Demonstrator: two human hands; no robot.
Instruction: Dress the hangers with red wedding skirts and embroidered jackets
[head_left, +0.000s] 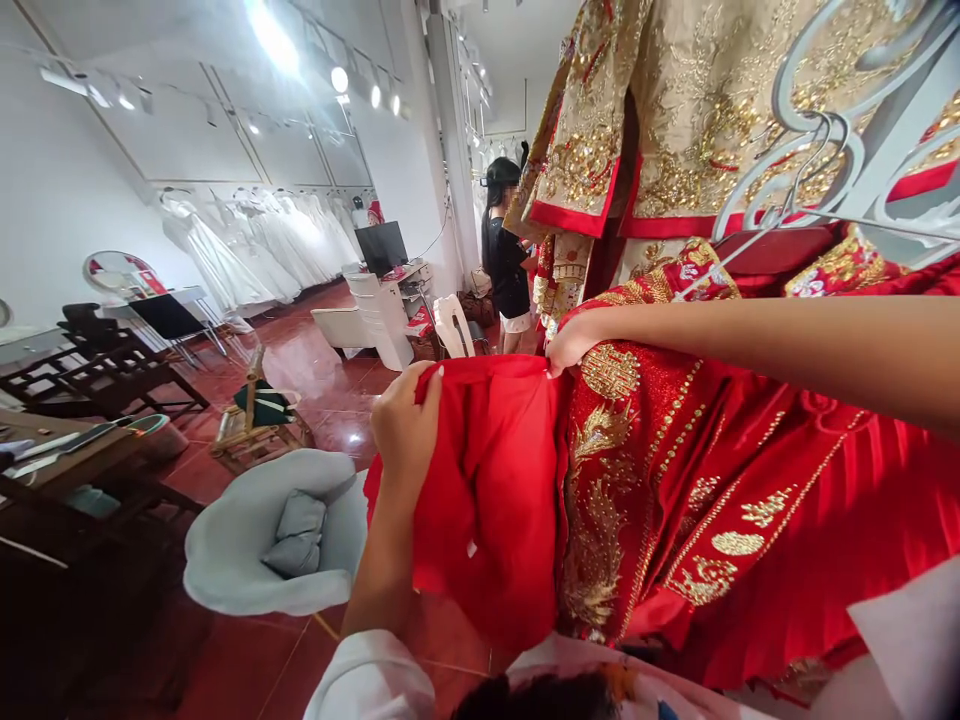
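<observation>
I hold up a red skirt (712,480) with gold embroidery and a plain red lining. My left hand (405,425) is closed on the top edge of the red lining at its left end. My right hand (574,340) pinches the same edge further right, where the embroidered panel begins. The skirt hangs down between my arms, pleated on the right. Above it hangs a gold and red embroidered jacket (675,110) on a white metal rack (847,150).
A pale grey armchair (262,540) with a cushion stands on the red tiled floor at lower left. Dark wooden furniture (90,380) lines the left side. White gowns (255,240) hang along the far wall. Another person (506,265) in black stands by the hanging garments.
</observation>
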